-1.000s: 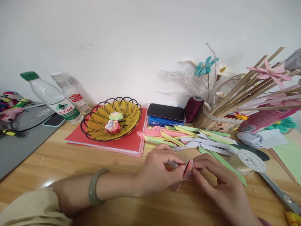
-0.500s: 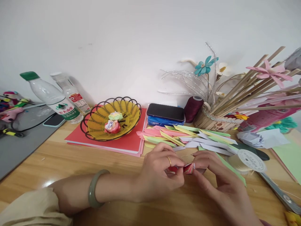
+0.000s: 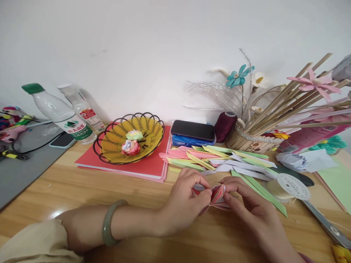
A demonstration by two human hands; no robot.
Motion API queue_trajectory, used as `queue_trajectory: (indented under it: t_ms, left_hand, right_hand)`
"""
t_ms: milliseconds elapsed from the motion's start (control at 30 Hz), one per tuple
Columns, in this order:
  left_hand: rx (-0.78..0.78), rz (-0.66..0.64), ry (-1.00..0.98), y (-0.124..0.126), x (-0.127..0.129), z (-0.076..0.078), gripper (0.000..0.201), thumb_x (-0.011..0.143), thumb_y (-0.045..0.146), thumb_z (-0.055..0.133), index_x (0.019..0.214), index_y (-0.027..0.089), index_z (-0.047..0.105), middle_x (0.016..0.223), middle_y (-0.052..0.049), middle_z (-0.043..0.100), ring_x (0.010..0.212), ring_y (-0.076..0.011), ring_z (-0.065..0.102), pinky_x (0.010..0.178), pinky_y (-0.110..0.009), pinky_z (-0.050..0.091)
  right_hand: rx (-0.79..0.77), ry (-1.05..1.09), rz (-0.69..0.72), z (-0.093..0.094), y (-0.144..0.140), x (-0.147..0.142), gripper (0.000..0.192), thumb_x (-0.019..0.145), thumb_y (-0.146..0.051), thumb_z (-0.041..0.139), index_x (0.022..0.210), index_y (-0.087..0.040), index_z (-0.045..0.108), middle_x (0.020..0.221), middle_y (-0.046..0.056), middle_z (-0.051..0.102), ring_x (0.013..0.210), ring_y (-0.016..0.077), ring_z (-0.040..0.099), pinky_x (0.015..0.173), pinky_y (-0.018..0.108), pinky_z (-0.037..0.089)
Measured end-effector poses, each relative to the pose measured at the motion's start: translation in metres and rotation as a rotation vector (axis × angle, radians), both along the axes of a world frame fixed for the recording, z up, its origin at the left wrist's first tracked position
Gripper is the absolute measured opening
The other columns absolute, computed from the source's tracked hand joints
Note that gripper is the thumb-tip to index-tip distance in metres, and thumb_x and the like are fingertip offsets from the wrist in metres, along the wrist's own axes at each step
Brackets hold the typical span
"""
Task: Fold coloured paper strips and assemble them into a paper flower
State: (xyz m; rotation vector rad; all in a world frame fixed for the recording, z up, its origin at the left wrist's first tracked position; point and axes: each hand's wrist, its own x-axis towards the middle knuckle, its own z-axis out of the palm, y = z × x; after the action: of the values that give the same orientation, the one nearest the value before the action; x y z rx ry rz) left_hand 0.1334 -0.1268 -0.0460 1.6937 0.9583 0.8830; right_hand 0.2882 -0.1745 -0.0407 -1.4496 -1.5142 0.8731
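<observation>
Pleated pink paper piece (image 3: 217, 195) pinched between both hands.

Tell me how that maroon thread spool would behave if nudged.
The spool stands upright on its flat end, so it would probably slide or tip before rolling. Once on its side, its round body would likely roll. It looks light.

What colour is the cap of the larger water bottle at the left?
Green; the head view shows the bottle cap clearly.
</observation>
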Motion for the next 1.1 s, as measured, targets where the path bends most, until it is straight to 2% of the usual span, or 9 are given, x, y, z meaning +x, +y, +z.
queue_trajectory:
  t_ms: [100,367,533,733,933,1100]
  left_hand:
    - [0.032,-0.004,0.046,-0.0008,-0.0005,0.0,0.006,0.07,0.016,0.057,0.066,0.02,0.059,0.082,-0.003,0.055,0.088,-0.0184,0.049,0.068,-0.031,0.047]
    - [0.024,-0.013,-0.014,0.0017,0.0008,0.0005,0.013,0.071,0.01,0.055,0.064,0.018,0.061,0.079,-0.003,0.057,0.089,-0.0168,0.049,0.077,-0.031,0.044]
    - [-0.109,-0.006,0.002,0.0027,0.0036,0.0043,0.01,0.069,0.011,0.056,0.063,0.017,0.061,0.081,-0.004,0.057,0.089,-0.0175,0.049,0.064,-0.026,0.043]
    - [-0.221,0.009,0.015,0.0015,0.0046,0.0048,0.006,0.069,0.015,0.057,0.063,0.017,0.058,0.083,-0.003,0.053,0.085,-0.0166,0.049,0.063,-0.025,0.043]
    - [-0.115,-0.035,-0.002,0.0011,0.0008,0.0017,0.012,0.077,0.019,0.052,0.067,0.018,0.058,0.081,-0.003,0.054,0.089,-0.017,0.048,0.077,-0.031,0.043]
    - [-0.083,-0.013,-0.02,0.0016,0.0009,0.0017,0.015,0.078,0.016,0.05,0.064,0.018,0.055,0.082,-0.003,0.054,0.091,-0.0178,0.047,0.08,-0.033,0.043]
  right_hand:
    - [-0.002,0.004,-0.031,-0.0007,-0.0005,0.0003,0.02,0.082,-0.038,0.048,0.072,-0.022,0.056,0.081,0.002,0.057,0.08,0.018,0.054,0.076,0.031,0.042]
    - [-0.107,0.116,0.038,0.002,0.0033,0.0013,0.022,0.083,-0.038,0.045,0.074,-0.022,0.057,0.083,0.002,0.061,0.082,0.0173,0.057,0.076,0.028,0.043]
    - [-0.187,0.164,0.045,0.0049,0.005,0.0004,0.023,0.081,-0.04,0.046,0.073,-0.021,0.057,0.078,0.001,0.06,0.077,0.0173,0.057,0.07,0.027,0.045]
    - [-0.18,0.189,0.064,0.0051,0.0065,-0.002,0.023,0.08,-0.04,0.047,0.072,-0.021,0.057,0.075,0.001,0.06,0.075,0.0175,0.058,0.07,0.027,0.045]
    - [-0.202,0.161,0.067,0.0053,0.0056,-0.0043,0.024,0.08,-0.041,0.046,0.07,-0.021,0.054,0.072,0.0,0.058,0.072,0.0168,0.056,0.068,0.027,0.045]
    - [-0.209,0.165,0.089,0.0082,0.006,-0.0075,0.026,0.081,-0.042,0.044,0.069,-0.021,0.053,0.072,0.001,0.058,0.072,0.0168,0.056,0.069,0.026,0.045]
